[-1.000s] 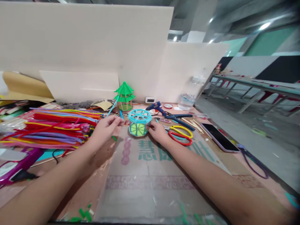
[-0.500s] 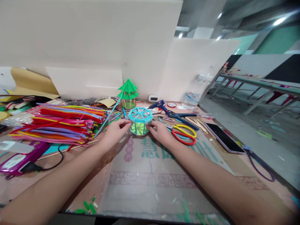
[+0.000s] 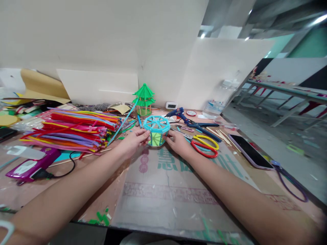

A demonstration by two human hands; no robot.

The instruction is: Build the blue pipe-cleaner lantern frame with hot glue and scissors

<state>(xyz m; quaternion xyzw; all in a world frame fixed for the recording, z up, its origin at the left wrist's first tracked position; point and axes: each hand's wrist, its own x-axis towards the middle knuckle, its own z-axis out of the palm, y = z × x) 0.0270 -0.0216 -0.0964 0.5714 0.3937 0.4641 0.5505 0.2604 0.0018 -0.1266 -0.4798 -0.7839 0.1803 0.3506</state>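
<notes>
A small turquoise cage-like model point(image 3: 156, 130) with a spoked top and yellow-green sides stands on the cardboard-covered table point(image 3: 166, 190). My left hand point(image 3: 135, 140) grips its left side and my right hand point(image 3: 178, 142) grips its right side, fingertips on the frame. A long light-blue pipe cleaner point(image 3: 122, 124) slants up just left of the model. Behind it stands a green pagoda model point(image 3: 144, 99).
A big heap of coloured pipe cleaners point(image 3: 74, 131) lies at the left. A blue glue gun point(image 3: 178, 114), red-and-yellow scissors point(image 3: 204, 144), blue pliers and wooden sticks lie at the right, then a phone point(image 3: 251, 154). A purple power strip point(image 3: 33, 165) sits front left. White boards stand behind.
My left hand let go of the light-blue pipe cleaner and moved right onto the model's left side. Both hands now hold the model. The view shifted slightly.
</notes>
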